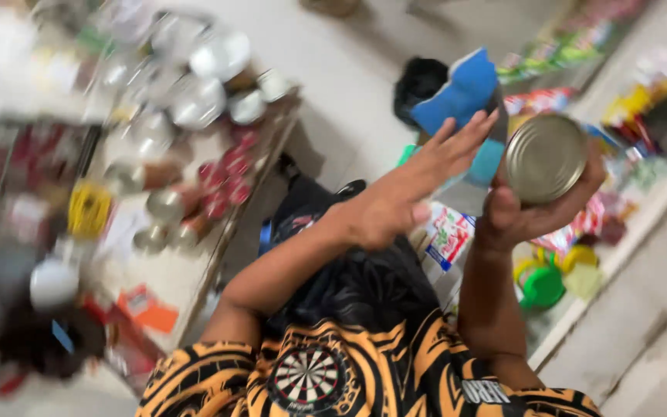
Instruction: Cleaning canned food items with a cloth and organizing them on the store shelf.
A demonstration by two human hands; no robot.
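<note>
- Right hand closed around a tin can, fingers wrapped behind its body, thumb up along the near side.
- Can raised in the right half of the view, its flat round end turned toward the camera.
- End of the can dull silver-grey metal, faint concentric rings pressed in, raised rim all round; no label showing from this angle.
- Left hand open and flat, fingers stretched out together, holding nothing; fingertips reaching up just beside the can, not clearly touching it.
- Blue sponge-like piece behind the left fingertips, possibly a packet; too blurred to tell.
- Shelf on the left carrying more silver tins and red-topped cans, all smeared by motion.
- White shelf edge on the right lined with bright packets; a green plastic watering can lower down beside it.
- Orange and black patterned shirt with a dartboard print along the bottom of the view.
</note>
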